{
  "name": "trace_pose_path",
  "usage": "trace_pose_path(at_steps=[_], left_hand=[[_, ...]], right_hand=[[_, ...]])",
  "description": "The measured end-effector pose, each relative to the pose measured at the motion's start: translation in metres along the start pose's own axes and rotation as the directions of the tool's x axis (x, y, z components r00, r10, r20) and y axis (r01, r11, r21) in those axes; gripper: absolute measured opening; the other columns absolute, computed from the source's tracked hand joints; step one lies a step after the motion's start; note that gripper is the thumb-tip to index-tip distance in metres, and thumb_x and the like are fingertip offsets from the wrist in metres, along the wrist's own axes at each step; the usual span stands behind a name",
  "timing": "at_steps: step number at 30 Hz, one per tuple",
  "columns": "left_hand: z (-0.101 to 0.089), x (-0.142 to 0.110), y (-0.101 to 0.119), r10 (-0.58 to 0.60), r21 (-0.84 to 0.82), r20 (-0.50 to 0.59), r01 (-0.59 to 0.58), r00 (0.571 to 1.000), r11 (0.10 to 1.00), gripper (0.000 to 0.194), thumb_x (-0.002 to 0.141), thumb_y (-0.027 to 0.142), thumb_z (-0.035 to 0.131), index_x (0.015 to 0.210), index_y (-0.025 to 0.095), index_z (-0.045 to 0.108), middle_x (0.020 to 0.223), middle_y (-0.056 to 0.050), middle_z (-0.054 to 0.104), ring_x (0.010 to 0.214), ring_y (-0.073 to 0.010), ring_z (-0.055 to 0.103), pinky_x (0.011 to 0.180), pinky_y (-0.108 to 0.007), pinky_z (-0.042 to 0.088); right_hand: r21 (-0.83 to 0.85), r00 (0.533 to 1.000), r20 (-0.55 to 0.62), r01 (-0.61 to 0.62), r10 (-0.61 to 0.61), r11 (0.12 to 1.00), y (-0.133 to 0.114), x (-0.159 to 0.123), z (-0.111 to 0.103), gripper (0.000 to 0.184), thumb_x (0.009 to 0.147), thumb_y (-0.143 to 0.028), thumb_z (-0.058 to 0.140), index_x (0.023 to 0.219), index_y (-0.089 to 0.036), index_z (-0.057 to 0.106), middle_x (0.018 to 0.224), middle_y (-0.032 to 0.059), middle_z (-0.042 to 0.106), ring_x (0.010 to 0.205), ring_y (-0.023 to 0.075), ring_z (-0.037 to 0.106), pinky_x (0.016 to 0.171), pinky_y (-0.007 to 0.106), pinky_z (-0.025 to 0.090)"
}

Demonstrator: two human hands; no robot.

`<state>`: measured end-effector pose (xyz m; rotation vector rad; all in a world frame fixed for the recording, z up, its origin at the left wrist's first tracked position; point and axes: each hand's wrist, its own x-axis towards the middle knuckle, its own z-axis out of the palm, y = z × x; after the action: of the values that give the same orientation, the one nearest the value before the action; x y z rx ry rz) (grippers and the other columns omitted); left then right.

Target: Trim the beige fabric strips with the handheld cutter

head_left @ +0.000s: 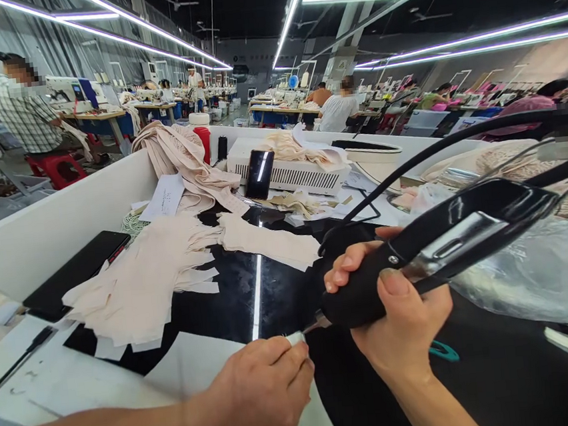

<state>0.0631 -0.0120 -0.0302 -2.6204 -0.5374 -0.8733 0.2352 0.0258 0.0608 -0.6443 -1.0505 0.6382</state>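
Observation:
My right hand (pixel 404 308) is wrapped round a black corded hand tool (pixel 432 239) with a silver metal inset, whose exact kind I cannot make out. The tool is tilted, its narrow metal tip pointing down and left towards my left hand (pixel 265 389). In the closed fingers of that hand is a small white piece (pixel 296 338), right at the tip; its kind is unclear. Beyond my hands, a stack of pale pink fabric pieces (pixel 130 281) lies on the glossy black tabletop (pixel 242 297). One more stack of pale fabric strips (pixel 267 241) rests to its right.
A black cable (pixel 438 148) arches over the right side. Clear plastic bags (pixel 525 270) lie at right, near a teal oval object (pixel 444 351). At the back are a phone (pixel 259 174), a white vented box (pixel 291 180) and draped fabric (pixel 183 162). Several people work beyond the white partition (pixel 67 260).

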Motion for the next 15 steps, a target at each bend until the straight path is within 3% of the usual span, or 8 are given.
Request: trace_pose_path(at_steps=[5,11,15], left_hand=[[-0.0036,0.0007,-0.0016,0.023,0.011,0.05,-0.023,0.998,1.0,0.022,0.109,0.014,0.059,0.123,0.008,0.075,0.128,-0.009,0.08,0.109,-0.0197,0.074,0.095,-0.029,0.059],[-0.0038,0.0032,-0.0025,-0.007,-0.017,-0.025,0.007,1.0,1.0,0.024,0.112,0.014,0.055,0.117,0.009,0.077,0.122,-0.007,0.081,0.102,-0.017,0.074,0.093,-0.027,0.058],[-0.0001,0.0005,-0.0026,0.012,-0.011,0.049,-0.012,0.999,1.0,0.023,0.112,0.015,0.056,0.123,0.009,0.075,0.126,-0.009,0.08,0.106,-0.0167,0.073,0.095,-0.028,0.058]], right_hand=[[0.007,1.0,-0.009,0.01,-0.01,1.0,-0.002,0.0007,0.0,0.04,0.08,-0.047,0.093,0.104,-0.028,0.068,0.075,-0.0058,0.065,0.056,0.0158,0.064,0.049,0.029,0.056],[-0.001,1.0,0.005,0.004,-0.004,1.0,-0.0009,-0.0022,-0.0004,0.041,0.081,-0.045,0.093,0.11,-0.028,0.069,0.075,-0.0054,0.066,0.056,0.0158,0.064,0.049,0.029,0.054],[-0.027,1.0,-0.021,-0.005,0.004,1.0,-0.0008,-0.0033,-0.0007,0.038,0.082,-0.04,0.093,0.109,-0.029,0.069,0.075,-0.0051,0.067,0.057,0.016,0.063,0.05,0.028,0.053]])
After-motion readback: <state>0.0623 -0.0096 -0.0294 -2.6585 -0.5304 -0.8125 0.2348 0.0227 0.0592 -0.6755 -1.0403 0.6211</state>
